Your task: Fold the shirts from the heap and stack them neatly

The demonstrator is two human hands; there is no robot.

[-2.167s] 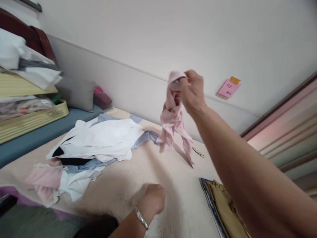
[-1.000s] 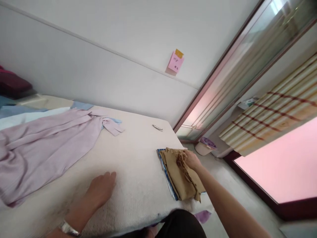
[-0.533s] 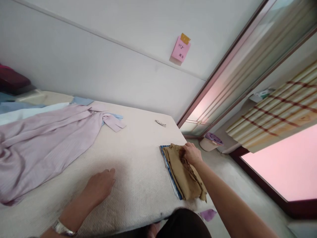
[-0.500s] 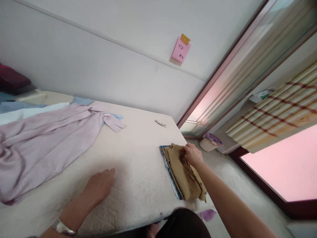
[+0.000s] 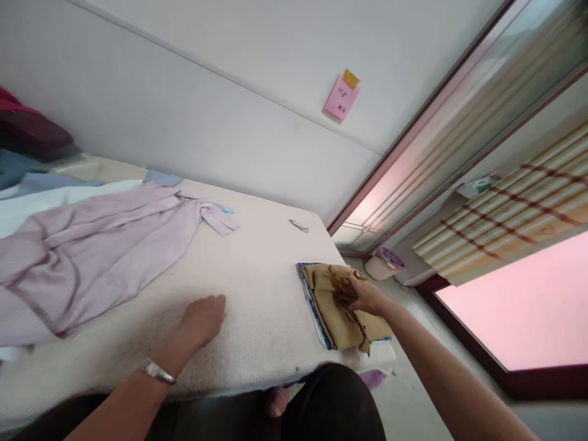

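Note:
On the bed's right edge lies a small stack of folded clothes, a tan garment [image 5: 331,306] on top and blue-patterned cloth [image 5: 312,312] showing beneath its left side. My right hand [image 5: 367,296] is on the tan garment, its fingers closed round a bunched brown tie [image 5: 343,286]. Loosely curled, my left hand [image 5: 205,318] rests on the bed cover with nothing visible in it. To its left spreads a pale pink long-sleeved garment [image 5: 124,245], out of reach of both hands.
A thin hair clip [image 5: 298,226] lies on the bed cover [image 5: 257,263] near the wall. Blue and white clothes [image 5: 68,195] and a dark red bag [image 5: 34,131] are at far left. A lined bin [image 5: 384,264] stands on the floor beyond the bed's right edge.
My right hand has shifted the tan garment's near end leftward, baring blue-patterned cloth at the near right corner. My left hand stays on the bed; the view has turned slightly left.

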